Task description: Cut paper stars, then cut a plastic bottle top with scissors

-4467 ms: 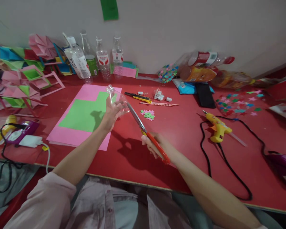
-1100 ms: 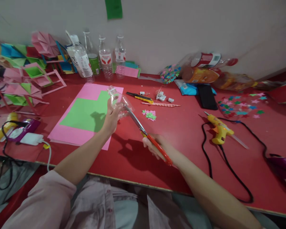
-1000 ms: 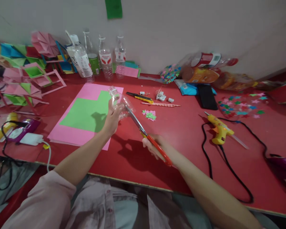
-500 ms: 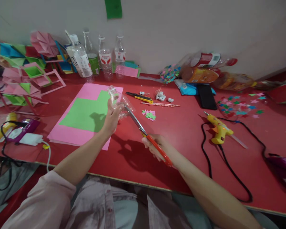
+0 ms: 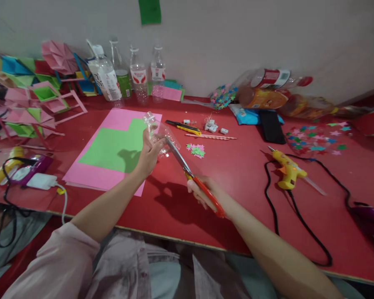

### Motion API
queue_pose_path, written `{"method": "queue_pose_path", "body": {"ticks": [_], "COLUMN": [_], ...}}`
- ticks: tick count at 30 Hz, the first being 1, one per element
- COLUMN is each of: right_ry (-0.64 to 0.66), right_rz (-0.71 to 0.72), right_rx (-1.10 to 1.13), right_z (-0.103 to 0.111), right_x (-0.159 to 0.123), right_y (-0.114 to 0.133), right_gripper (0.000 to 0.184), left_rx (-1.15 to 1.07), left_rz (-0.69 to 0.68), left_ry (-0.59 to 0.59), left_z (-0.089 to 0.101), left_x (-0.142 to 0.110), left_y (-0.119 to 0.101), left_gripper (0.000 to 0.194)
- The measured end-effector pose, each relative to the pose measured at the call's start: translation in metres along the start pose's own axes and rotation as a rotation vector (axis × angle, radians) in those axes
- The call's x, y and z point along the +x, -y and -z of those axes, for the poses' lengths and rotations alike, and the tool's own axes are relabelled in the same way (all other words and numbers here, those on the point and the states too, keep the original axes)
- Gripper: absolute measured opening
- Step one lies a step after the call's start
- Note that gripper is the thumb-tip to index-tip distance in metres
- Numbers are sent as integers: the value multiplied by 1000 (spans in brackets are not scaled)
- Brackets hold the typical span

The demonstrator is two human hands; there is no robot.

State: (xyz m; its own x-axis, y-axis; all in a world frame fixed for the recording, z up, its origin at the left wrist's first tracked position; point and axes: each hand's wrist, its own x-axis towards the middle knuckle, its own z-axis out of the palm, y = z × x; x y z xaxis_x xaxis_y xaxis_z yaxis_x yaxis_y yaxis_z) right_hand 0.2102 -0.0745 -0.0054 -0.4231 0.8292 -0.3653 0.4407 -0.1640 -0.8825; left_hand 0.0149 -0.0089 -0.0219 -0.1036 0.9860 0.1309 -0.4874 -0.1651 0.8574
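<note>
My left hand (image 5: 150,154) is closed on a clear plastic bottle (image 5: 150,119), whose neck points up and away from me; its lower part looks cut and is hard to make out. Red-handled scissors (image 5: 205,193) are in my right hand (image 5: 202,191), fingers wrapped around the handles. Their blades reach up and left to the bottle's plastic, close to my left fingers. Under and beside the left hand lie a green paper sheet (image 5: 112,149) and larger pink sheets (image 5: 102,182). Small pink and green paper stars (image 5: 196,150) are right of the blades.
A utility knife (image 5: 183,127), a striped stick (image 5: 210,136) and small white pieces (image 5: 211,126) lie beyond. At right are a yellow glue gun (image 5: 288,170) with its black cord and a phone (image 5: 271,126). Bottles (image 5: 139,79) and folded paper models (image 5: 43,95) stand behind and left.
The bottle and my left hand have shifted very slightly right. The scissors stay against the plastic, and their blades look little changed.
</note>
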Motion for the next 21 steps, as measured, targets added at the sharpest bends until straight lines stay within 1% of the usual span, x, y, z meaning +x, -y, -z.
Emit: {"method": "queue_pose_path", "body": {"ticks": [4,8,10,14,18,21], "right_ry": [0,-17,-38,-30,-88,-90], "right_rz": [-22,-67,-71,-100,-83,-65], "right_rx": [41,63,60,40,34,39], "right_z": [-1,-2,-2,-3,-4,-4], "right_x": [-2,-4,-4,-5,-7,-6], "right_y": [2,5,7,10,13,12], "right_gripper": [54,51,49,49,49,50], "left_rx": [-4,-7,-3,7,2,10], "left_rz": [4,3,2,-10,-8,-8], "left_ry": [-11,-5,2,-4,-16,-14], "left_z": [-2,-2,-1,0,-1,-2], "left_x": [0,0,0,0,0,0], "left_y": [-1,-1,0,0,-1,-3], "left_gripper": [50,48,46,47,48,48]}}
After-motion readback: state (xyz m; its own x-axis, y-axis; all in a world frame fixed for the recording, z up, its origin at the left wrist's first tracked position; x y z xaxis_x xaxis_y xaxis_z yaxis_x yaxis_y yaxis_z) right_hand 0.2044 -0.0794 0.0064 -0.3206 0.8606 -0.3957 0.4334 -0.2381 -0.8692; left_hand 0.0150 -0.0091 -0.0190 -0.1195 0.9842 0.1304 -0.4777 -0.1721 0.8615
